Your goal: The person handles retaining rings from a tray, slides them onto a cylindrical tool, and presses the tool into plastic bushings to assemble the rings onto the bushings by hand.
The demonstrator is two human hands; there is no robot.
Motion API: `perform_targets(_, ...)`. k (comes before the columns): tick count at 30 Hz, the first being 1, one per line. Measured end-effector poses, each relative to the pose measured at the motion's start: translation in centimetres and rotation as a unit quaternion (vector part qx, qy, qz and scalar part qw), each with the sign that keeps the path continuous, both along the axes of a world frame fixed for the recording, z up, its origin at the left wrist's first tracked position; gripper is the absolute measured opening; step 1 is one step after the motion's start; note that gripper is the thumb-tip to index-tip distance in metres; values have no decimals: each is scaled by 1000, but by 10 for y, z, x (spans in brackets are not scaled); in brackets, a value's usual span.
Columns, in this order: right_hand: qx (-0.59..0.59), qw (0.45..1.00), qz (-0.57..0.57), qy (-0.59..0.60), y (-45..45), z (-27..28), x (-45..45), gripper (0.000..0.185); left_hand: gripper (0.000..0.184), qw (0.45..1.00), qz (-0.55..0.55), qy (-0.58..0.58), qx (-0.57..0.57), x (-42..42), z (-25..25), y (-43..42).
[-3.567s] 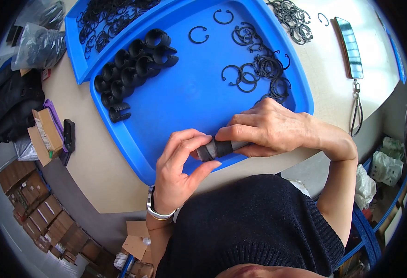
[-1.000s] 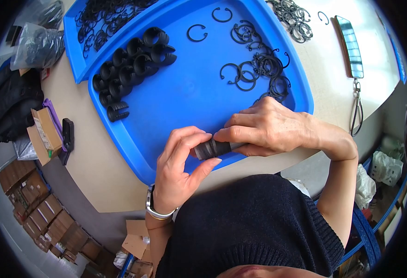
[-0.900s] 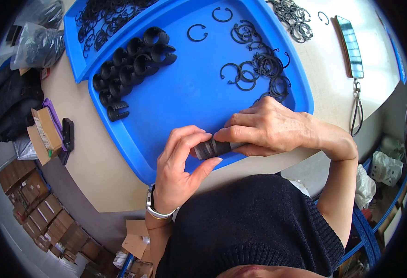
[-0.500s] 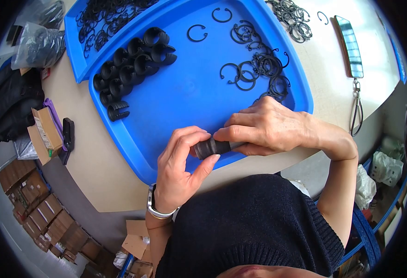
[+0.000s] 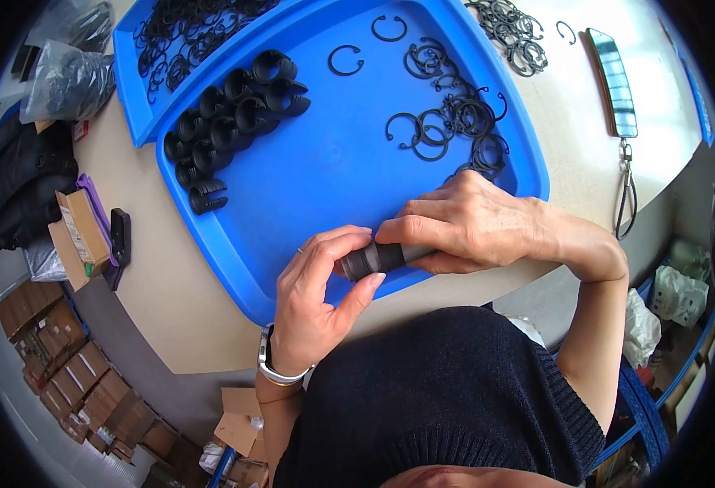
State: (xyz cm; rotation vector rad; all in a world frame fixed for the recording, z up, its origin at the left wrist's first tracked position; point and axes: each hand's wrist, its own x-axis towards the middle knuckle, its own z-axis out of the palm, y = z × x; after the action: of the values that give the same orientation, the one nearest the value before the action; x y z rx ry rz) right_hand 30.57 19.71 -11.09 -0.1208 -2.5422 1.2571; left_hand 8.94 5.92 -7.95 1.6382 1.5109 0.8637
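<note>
My left hand (image 5: 315, 286) curls its fingers and thumb around one end of a dark stack of snap rings (image 5: 361, 263). The stack sits on a grey rod (image 5: 414, 253), most of which is hidden by my right hand (image 5: 467, 224). The right fingers are wrapped round the rod, the forefinger reaching to the stack. Both hands are over the near rim of a blue tray (image 5: 243, 289). Loose black snap rings (image 5: 432, 134) lie in the tray beyond my right hand. Rows of stacked snap rings (image 5: 239, 102) stand along its left side.
A second blue tray (image 5: 139, 122) with many loose rings adjoins at the upper left. More rings (image 5: 510, 32) and a phone (image 5: 614, 81) with a strap lie on the table (image 5: 162, 313) to the right. A small cardboard box (image 5: 80, 234) stands at the left edge.
My left fingers have shifted very slightly on the ring stack. Otherwise both hands, the rod and the trays look the same.
</note>
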Motion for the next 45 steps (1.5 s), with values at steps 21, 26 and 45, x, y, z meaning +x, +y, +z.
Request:
perform_targets(21,8,1000,-7,10,0,1,-1,34,41,1000,-21,23,2,0,2,3)
perform_targets(26,13,1000,-10,6,-1,1,-1,34,39,1000,-20,22,-1,0,2,2)
perform_targets(45,5,1000,0,4,-1,1,0,34,41,1000,-17,24,2,1,3,4)
